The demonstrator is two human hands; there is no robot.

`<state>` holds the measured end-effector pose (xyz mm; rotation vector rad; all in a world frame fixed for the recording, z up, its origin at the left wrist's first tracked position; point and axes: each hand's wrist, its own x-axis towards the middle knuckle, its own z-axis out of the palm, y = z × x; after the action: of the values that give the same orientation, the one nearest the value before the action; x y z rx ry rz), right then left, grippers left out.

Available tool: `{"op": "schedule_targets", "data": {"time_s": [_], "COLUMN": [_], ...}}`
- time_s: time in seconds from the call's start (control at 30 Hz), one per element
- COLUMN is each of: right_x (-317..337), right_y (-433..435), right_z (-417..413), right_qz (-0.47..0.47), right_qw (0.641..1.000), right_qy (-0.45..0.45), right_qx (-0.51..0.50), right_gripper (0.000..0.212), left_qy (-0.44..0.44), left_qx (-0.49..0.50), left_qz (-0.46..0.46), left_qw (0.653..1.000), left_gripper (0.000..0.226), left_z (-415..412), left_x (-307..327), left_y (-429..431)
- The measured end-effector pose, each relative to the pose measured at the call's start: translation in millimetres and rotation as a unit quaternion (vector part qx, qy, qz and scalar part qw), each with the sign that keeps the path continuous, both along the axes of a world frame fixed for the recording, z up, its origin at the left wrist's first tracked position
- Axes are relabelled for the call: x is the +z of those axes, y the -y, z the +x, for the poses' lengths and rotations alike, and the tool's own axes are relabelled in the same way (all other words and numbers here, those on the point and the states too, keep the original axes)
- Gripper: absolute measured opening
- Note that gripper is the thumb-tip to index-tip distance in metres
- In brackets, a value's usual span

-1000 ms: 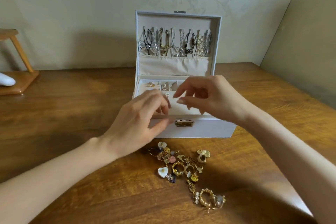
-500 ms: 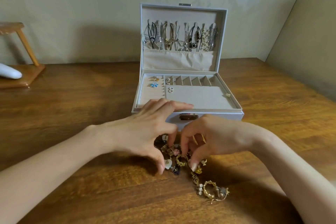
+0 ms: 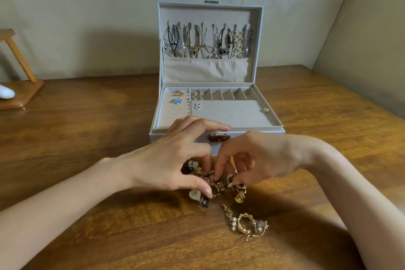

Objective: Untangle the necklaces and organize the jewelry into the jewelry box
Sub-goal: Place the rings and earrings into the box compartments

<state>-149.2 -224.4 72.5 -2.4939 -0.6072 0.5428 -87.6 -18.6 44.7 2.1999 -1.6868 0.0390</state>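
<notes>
**Reaching into tangled jewelry**

Left hand (image 3: 175,160) and right hand (image 3: 254,158) curl fingertips into the heap of gold and pearl jewelry (image 3: 219,187), hiding its middle; whether either grips a piece cannot be told. The heap trails from beneath them toward the person. The open white jewelry box (image 3: 232,114) stands just beyond both hands.
</notes>
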Motion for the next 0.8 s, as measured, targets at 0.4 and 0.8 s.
{"op": "schedule_targets", "data": {"time_s": [0.4, 0.8], "right_x": [14, 6], "right_y": [32, 40], "right_z": [-2, 11], "right_qz": [0.213, 0.339], "right_qw": [0.975, 0.932], "right_qy": [0.017, 0.04], "right_qx": [-0.054, -0.118], "right_gripper": [0.015, 0.01], "left_qy": [0.058, 0.1], "left_qx": [0.075, -0.05], "left_qz": [-0.144, -0.022], "left_qw": [0.985, 0.993], "left_gripper": [0.014, 0.012], "left_z": [5, -17], "left_x": [-13, -27], "left_y": [6, 37]}}
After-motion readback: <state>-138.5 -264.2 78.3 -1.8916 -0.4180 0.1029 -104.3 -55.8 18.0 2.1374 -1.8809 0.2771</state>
